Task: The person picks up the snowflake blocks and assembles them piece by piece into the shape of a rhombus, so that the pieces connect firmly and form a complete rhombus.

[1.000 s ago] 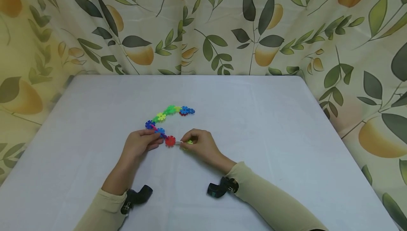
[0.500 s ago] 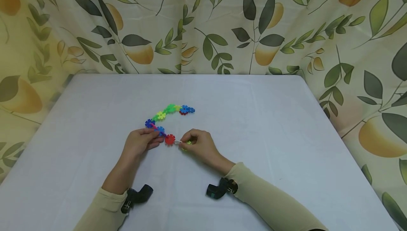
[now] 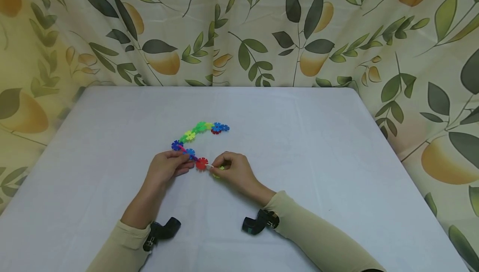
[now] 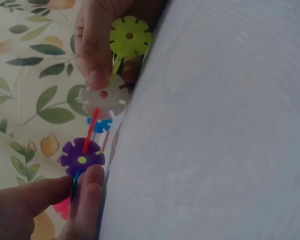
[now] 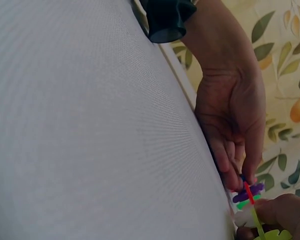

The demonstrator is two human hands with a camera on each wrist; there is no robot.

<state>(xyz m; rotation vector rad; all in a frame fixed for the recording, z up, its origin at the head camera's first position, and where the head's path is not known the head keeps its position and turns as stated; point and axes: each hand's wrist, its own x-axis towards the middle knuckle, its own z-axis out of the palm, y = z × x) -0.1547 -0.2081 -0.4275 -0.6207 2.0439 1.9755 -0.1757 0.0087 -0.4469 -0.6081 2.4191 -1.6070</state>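
A curved chain of interlocking notched plastic discs (image 3: 190, 136) runs over the white table. My left hand (image 3: 164, 167) pinches a blue disc (image 3: 189, 153) in the chain between thumb and fingers. Beyond it come a purple disc (image 4: 82, 157) and a red disc (image 3: 202, 164), seen edge-on in the left wrist view. My right hand (image 3: 237, 170) pinches the white disc (image 4: 104, 95), which joins the red one. A yellow-green disc (image 4: 131, 36) hangs on past the white disc, partly hidden under the right hand in the head view.
The chain's far end, with a light blue disc (image 3: 225, 128) and a dark red disc (image 3: 216, 131), lies toward the table's back. Around it spreads the white tabletop (image 3: 299, 147). A leaf-and-fruit patterned curtain (image 3: 277, 26) hangs behind the table.
Both hands keep nearly the same place and hold. The red disc has shifted and turned slightly, and the white disc beside it has tilted. The far part of the chain lies as before.
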